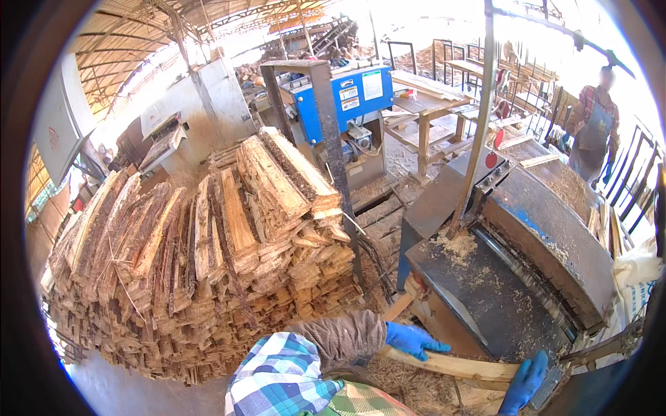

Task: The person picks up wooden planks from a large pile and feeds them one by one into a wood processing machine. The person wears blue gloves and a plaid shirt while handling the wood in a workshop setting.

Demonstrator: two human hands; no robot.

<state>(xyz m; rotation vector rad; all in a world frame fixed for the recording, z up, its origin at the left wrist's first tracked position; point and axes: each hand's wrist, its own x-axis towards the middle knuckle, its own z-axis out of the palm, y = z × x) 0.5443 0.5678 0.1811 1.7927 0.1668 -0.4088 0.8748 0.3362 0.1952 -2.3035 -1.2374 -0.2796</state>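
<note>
A pale wooden board (pixel 454 363) lies crosswise low in the view, in front of the machine's dark metal feed table (pixel 485 291). My left hand (pixel 416 340), in a blue glove, grips the board near its left end, fingers reaching over its upper edge. At the board's right end is my right hand (pixel 526 383), also gloved in blue, closed around that end with part of its grip hidden. Sawdust and shavings are scattered over the feed table, and a roller (pixel 524 277) runs along the machine's opening.
A tall stack of rough, bark-edged boards (pixel 201 277) fills the left. A blue-panelled machine (pixel 343 100) stands behind a metal post (pixel 333 139). Beyond the feed machine's hood (pixel 548 229), a person (pixel 595 128) in an apron stands at the far right. A white sack (pixel 635 270) sits at right.
</note>
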